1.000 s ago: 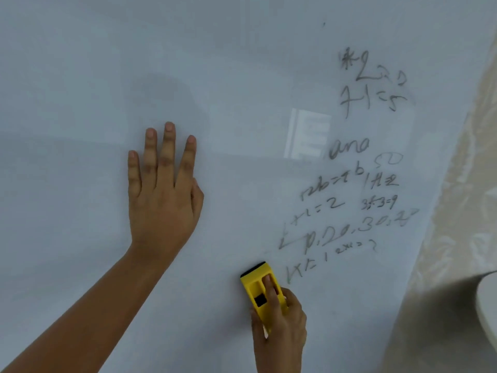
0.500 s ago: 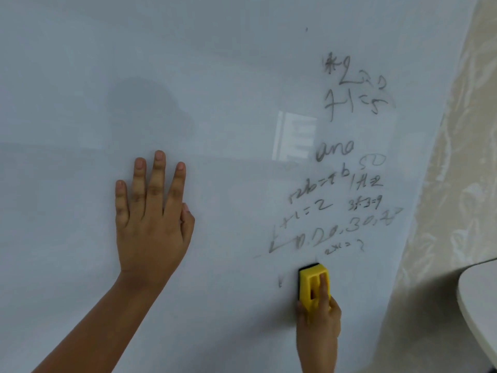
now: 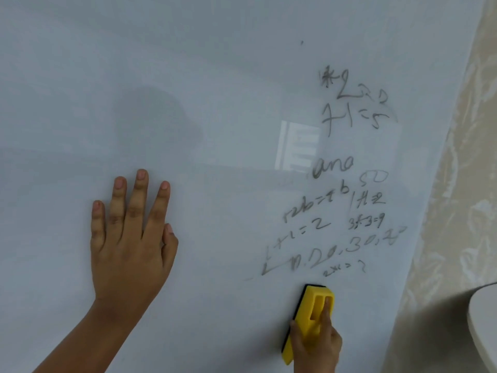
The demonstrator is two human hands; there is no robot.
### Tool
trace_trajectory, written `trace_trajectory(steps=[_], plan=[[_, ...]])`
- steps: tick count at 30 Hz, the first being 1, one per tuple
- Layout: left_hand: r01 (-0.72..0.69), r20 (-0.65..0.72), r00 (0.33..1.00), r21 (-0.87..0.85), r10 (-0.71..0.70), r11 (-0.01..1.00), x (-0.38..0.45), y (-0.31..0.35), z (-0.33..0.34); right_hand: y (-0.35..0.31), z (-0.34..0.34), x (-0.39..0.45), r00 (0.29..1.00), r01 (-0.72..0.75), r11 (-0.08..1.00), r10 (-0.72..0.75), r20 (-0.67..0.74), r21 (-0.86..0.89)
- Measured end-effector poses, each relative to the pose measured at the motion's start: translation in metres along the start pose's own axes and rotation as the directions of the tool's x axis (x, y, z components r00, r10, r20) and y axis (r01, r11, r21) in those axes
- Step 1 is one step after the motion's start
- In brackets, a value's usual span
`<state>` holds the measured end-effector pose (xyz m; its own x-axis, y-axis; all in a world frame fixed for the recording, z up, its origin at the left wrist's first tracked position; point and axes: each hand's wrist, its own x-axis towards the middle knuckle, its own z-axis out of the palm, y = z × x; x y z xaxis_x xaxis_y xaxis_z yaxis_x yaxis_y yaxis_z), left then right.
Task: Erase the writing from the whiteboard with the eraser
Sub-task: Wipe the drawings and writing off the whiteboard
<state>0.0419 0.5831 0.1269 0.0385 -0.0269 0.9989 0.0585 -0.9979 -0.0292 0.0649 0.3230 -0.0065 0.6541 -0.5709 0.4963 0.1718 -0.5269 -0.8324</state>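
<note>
A large whiteboard (image 3: 215, 76) fills the view. Smudged grey writing (image 3: 347, 184), numbers and short sums, runs down its right side from near the top to just above the eraser. The yellow eraser (image 3: 312, 313) with a black felt pad is pressed upright on the board below the lowest line of writing. My right hand (image 3: 314, 345) grips its lower end, one finger lying in the slot on its back. My left hand (image 3: 129, 243) rests flat on the board to the left, fingers spread and pointing up, holding nothing.
The board's right edge runs diagonally down to the lower right. Beyond it is a beige patterned wall (image 3: 462, 211). The rim of a round white table (image 3: 484, 332) shows at the lower right corner.
My right hand swept the eraser to the right under the writing, and the lowest left marks are gone. My left hand has slid a little lower on the board.
</note>
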Motion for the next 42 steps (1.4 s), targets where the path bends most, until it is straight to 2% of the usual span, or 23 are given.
trace_trajectory(steps=[1, 3, 4, 6, 8, 11, 13, 15, 17, 20, 21, 23, 25, 27, 30, 33, 35, 37, 39, 40, 42], plan=[[-0.001, -0.006, 1.000, 0.006, 0.001, 1.000, 0.000, 0.000, 0.000, -0.011, 0.002, 0.003, 0.999, 0.021, 0.999, -0.020, -0.040, 0.031], [0.002, -0.024, 1.000, 0.018, -0.001, 1.000, 0.000, 0.001, 0.001, -0.030, 0.010, -0.003, 0.986, 0.166, 0.985, -0.164, -0.035, 0.054], [0.002, -0.027, 1.000, 0.025, -0.001, 1.000, 0.000, 0.001, 0.002, -0.034, 0.013, -0.009, 0.973, 0.231, 0.971, -0.232, 0.008, 0.058], [0.006, -0.028, 1.000, 0.026, -0.006, 1.000, 0.001, 0.000, 0.001, -0.033, 0.014, -0.019, 0.959, 0.252, 0.966, -0.256, 0.118, 0.051], [0.011, -0.020, 1.000, 0.020, -0.010, 1.000, 0.001, 0.002, 0.000, -0.024, 0.007, -0.013, 0.968, 0.204, 0.977, -0.211, 0.137, 0.061], [0.035, -0.011, 0.999, 0.013, -0.035, 0.999, 0.003, 0.005, -0.001, -0.026, -0.008, 0.019, 0.999, 0.012, 0.980, -0.019, 0.034, 0.198], [0.102, -0.017, 0.995, -0.043, -0.103, 0.994, 0.004, 0.013, -0.003, -0.033, -0.008, 0.037, 0.999, -0.035, 0.961, 0.036, -0.001, 0.274], [0.145, -0.022, 0.988, -0.157, -0.150, 0.977, 0.007, 0.032, -0.003, -0.050, -0.001, 0.035, 1.000, 0.015, 0.958, -0.011, -0.013, 0.288], [0.076, -0.003, 0.997, -0.224, -0.078, 0.972, 0.010, 0.055, -0.001, -0.060, 0.007, 0.016, 0.992, 0.118, 0.966, -0.124, 0.012, 0.232], [-0.015, 0.041, 0.999, -0.173, 0.023, 0.985, 0.011, 0.071, 0.008, -0.042, 0.005, -0.002, 0.958, 0.252, 0.960, -0.265, 0.106, 0.125], [-0.025, 0.048, 0.998, -0.127, 0.031, 0.992, 0.010, 0.071, 0.012, -0.034, 0.000, 0.005, 0.961, 0.245, 0.963, -0.257, 0.105, 0.112], [-0.051, 0.047, 0.997, -0.056, 0.053, 0.997, 0.006, 0.071, 0.018, -0.026, -0.014, 0.034, 0.989, 0.143, 0.979, -0.148, 0.023, 0.142], [-0.059, 0.032, 0.998, -0.019, 0.060, 0.998, 0.002, 0.067, 0.021, -0.031, -0.020, 0.066, 1.000, 0.015, 0.971, -0.011, -0.016, 0.239], [-0.066, 0.031, 0.997, -0.010, 0.066, 0.998, 0.001, 0.067, 0.023, -0.041, -0.019, 0.089, 0.995, -0.046, 0.951, 0.071, -0.069, 0.305], [-0.064, 0.037, 0.997, 0.000, 0.064, 0.998, 0.000, 0.069, 0.022, -0.060, -0.009, 0.080, 0.998, 0.019, 0.958, 0.001, -0.069, 0.287], [-0.063, 0.031, 0.998, 0.003, 0.063, 0.998, 0.000, 0.068, 0.023, -0.044, -0.008, 0.052, 0.993, 0.118, 0.979, -0.120, 0.002, 0.168], [-0.060, 0.024, 0.998, 0.004, 0.060, 0.998, 0.000, 0.069, 0.023, -0.027, -0.017, 0.064, 0.998, 0.059, 0.989, -0.059, -0.007, 0.134], [-0.060, 0.016, 0.998, 0.012, 0.060, 0.998, 0.000, 0.070, 0.023, -0.015, -0.028, 0.097, 0.993, -0.083, 0.984, 0.096, -0.073, 0.155], [-0.055, 0.017, 0.998, 0.014, 0.054, 0.998, -0.002, 0.070, 0.023, -0.019, -0.037, 0.131, 0.972, -0.152, 0.971, 0.181, -0.151, 0.185], [-0.053, 0.017, 0.998, 0.013, 0.053, 0.999, -0.002, 0.069, 0.023, -0.026, -0.038, 0.140, 0.972, -0.123, 0.974, 0.156, -0.173, 0.189], [-0.050, 0.014, 0.999, 0.009, 0.050, 0.999, -0.003, 0.070, 0.024, -0.041, -0.035, 0.139, 0.982, 0.028, 0.991, -0.002, -0.189, 0.133]])
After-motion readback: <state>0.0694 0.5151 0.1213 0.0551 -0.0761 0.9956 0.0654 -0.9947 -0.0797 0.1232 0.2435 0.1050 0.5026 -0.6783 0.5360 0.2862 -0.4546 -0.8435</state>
